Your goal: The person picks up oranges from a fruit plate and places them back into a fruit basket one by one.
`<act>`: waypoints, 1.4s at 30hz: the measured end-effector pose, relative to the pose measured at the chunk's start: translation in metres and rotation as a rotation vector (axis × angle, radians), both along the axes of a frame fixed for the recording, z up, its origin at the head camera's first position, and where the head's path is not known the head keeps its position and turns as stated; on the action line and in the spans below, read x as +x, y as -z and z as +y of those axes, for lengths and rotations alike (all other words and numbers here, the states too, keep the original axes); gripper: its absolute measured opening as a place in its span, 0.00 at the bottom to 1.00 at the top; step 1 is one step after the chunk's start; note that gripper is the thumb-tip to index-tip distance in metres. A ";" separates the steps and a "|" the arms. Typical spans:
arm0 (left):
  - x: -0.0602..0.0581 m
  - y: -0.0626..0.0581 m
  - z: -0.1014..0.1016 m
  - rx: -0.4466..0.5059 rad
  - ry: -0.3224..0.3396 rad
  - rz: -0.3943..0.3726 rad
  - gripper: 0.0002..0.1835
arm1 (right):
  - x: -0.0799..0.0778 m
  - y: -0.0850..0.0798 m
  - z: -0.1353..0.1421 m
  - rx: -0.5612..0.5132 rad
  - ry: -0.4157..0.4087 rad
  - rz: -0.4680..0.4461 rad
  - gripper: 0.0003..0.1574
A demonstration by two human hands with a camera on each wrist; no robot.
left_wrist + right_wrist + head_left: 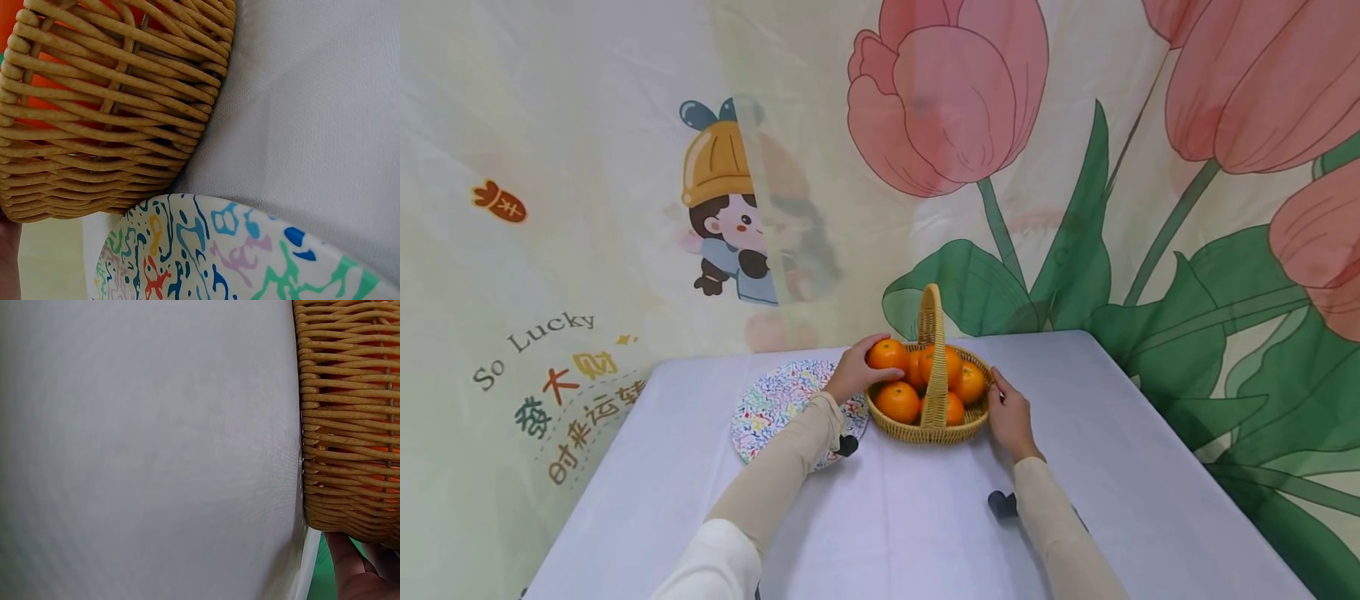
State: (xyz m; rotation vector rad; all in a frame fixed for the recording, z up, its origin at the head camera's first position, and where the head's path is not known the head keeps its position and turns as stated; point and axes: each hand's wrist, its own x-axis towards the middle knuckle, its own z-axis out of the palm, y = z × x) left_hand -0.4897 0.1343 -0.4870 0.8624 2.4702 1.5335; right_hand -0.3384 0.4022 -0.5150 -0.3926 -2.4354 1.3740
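A wicker basket with a tall arched handle stands on the table and holds several oranges. My left hand reaches over its left rim and grips an orange between thumb and fingers. On the opposite side, my right hand holds the basket's rim, its thumb partly hidden. The woven wall fills the upper left of the left wrist view. In the right wrist view, fingers press against the far end of the basket.
Left of the basket lies a round plate with a multicoloured squiggle pattern, partly beneath my left forearm. A pale cloth covers the table. Printed curtains hang behind the back edge and along the left.
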 end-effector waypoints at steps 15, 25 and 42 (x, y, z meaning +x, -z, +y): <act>0.003 0.000 0.002 -0.007 -0.001 -0.014 0.45 | 0.001 0.000 0.000 0.010 0.005 0.030 0.30; 0.003 0.004 0.003 -0.014 0.000 -0.003 0.43 | 0.001 0.000 0.000 0.001 0.000 0.026 0.30; 0.007 0.003 0.005 -0.006 -0.008 -0.020 0.45 | 0.001 0.000 0.001 0.009 -0.002 0.022 0.30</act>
